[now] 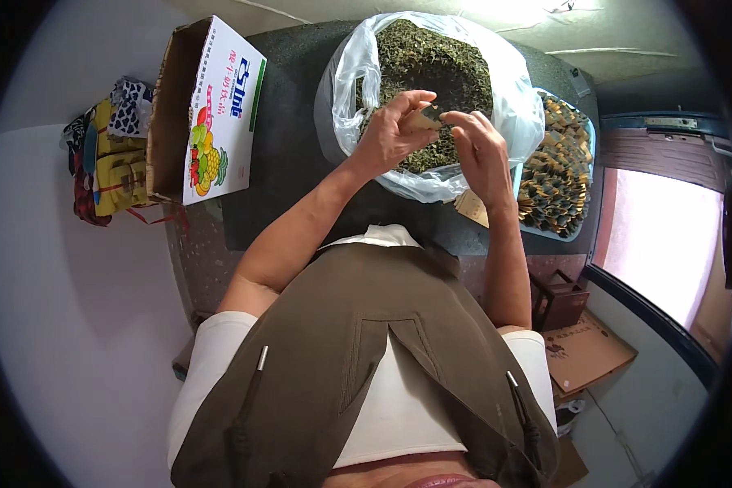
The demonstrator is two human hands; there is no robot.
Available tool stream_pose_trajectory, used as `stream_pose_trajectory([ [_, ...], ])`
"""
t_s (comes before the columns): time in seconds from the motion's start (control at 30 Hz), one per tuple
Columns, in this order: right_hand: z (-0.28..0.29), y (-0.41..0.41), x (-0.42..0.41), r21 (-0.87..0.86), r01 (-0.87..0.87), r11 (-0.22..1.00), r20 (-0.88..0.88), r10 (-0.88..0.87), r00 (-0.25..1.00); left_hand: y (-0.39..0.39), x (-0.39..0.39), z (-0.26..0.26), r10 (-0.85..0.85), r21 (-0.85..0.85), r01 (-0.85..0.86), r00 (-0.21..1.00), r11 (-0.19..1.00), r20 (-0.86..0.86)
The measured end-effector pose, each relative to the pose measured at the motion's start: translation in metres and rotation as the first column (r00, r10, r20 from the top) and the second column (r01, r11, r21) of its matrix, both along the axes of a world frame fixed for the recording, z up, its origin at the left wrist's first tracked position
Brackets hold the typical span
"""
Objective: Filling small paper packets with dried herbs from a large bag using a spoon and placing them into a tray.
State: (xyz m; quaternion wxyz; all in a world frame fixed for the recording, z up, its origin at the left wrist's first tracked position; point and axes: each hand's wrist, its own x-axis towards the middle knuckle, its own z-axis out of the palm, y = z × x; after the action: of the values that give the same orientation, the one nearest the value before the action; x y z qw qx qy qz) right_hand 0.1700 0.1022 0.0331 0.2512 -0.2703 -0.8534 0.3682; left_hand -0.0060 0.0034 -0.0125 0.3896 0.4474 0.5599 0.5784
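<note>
Over a clear plastic bag [515, 131] full of dried green leaves [430, 49], my left hand [396, 131] grips a small tan paper packet [419, 121] between thumb and fingers. My right hand [479, 149] hovers just to the packet's right, its thumb and fingers bent close together over the leaves; whether something small is between them cannot be told. Beside the bag, a light blue basket [561, 236] holds many small packets with dark and tan sides, packed in rows. A few flat tan packets [473, 207] lie partly under my right wrist, at the bag's lower right.
An open cardboard carton [226, 110] with printed fruit stands at the left of the dark table [280, 152]. Yellow packages [119, 171] and patterned cloth are beyond it. At the lower right are a dark wooden frame-like object [561, 299] and a flat brown carton [588, 354].
</note>
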Motion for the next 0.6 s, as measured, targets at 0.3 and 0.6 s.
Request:
stream_pose_trajectory([
  [0.3, 0.000, 0.000, -0.006, -0.007, -0.047, 0.999, 0.039, 0.047, 0.998, -0.004, 0.011, 0.008, -0.006, 0.004, 0.006, 0.988, 1.000, -0.155],
  [0.6, 0.015, -0.005, -0.005, -0.021, -0.016, 1.000, -0.056, 0.015, 0.998, -0.006, 0.007, -0.007, 0.002, -0.012, -0.003, 0.993, 1.000, -0.122],
])
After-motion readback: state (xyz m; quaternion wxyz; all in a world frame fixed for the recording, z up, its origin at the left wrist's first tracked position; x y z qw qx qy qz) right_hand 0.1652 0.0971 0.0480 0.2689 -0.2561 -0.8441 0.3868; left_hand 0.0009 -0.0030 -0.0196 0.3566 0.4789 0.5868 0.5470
